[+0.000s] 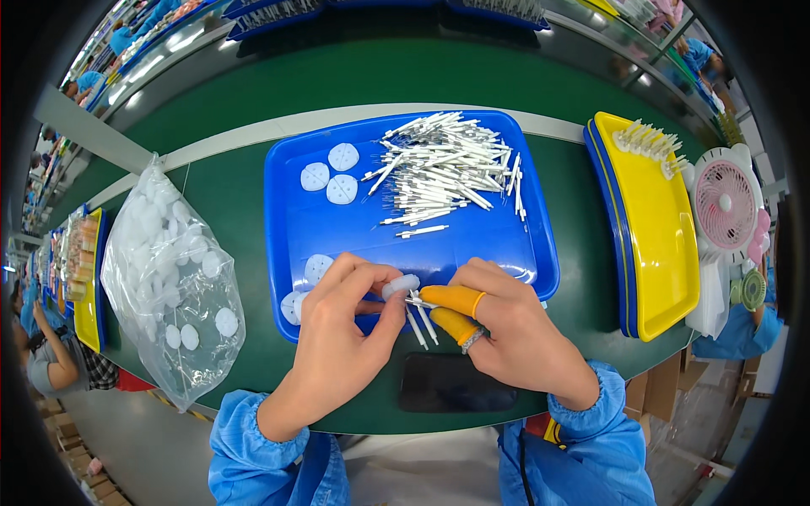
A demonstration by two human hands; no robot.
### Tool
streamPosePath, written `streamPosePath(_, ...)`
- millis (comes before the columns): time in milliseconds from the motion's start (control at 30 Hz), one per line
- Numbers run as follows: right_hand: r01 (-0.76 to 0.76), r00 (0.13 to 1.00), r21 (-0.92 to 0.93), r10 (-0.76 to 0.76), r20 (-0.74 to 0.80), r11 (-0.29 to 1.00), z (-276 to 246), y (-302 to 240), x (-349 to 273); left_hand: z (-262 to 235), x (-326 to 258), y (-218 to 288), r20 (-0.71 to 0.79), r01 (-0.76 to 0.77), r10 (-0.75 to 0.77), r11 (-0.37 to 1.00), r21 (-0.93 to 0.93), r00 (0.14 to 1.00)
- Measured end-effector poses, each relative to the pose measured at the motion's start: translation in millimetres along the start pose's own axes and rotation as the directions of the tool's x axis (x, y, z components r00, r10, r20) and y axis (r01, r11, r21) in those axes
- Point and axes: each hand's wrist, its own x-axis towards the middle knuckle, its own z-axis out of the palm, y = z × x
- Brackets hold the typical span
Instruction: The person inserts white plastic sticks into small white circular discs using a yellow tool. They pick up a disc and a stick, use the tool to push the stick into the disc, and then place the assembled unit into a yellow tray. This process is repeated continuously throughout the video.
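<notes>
My left hand (350, 316) is closed, pinching a round white plastic disc (400, 287) between thumb and fingers. My right hand (515, 329), with yellow finger covers on thumb and forefinger, grips a thin white stick-shaped part with a metal end against that disc. Below the fingertips, white sticks (419, 327) hang down from the disc. Both hands are over the near edge of a blue tray (337, 228). A heap of similar white sticks (443, 169) fills its far right. White discs with small holes (342, 189) lie at its left, some partly behind my left hand.
A clear plastic bag of white discs (173, 278) stands left of the tray. Near my right wrist lies a dark phone (456, 384). Stacked yellow and blue trays (662, 244) with white pieces and a pink fan (724, 202) are at right. Beyond runs a green belt (380, 72).
</notes>
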Motion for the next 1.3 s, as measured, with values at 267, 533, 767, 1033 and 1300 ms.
streamPosePath(267,-0.053,0.998,-0.133,0.050,-0.025,0.990,-2,2,2,4,-1,-2,-0.058,-0.024,0.026,0.999,0.038,0.998)
streamPosePath(533,-0.033,0.998,-0.088,0.028,-0.064,0.996,15,-2,5,7,-2,-2,-0.063,-0.035,0.038,0.998,0.046,0.997)
streamPosePath(767,-0.006,0.979,-0.040,-0.002,-0.203,0.999,25,-4,2,6,-5,-7,-0.066,-0.142,0.151,0.983,0.120,0.986)
streamPosePath(1033,-0.128,0.966,0.048,0.136,-0.222,0.991,35,-9,12,10,-9,-11,-0.076,-0.093,0.104,0.986,0.136,0.992)
streamPosePath(1300,-0.004,0.953,-0.402,-0.118,-0.279,0.915,27,43,51,-5,5,-7,-0.158,0.019,0.000,0.992,0.121,0.987)
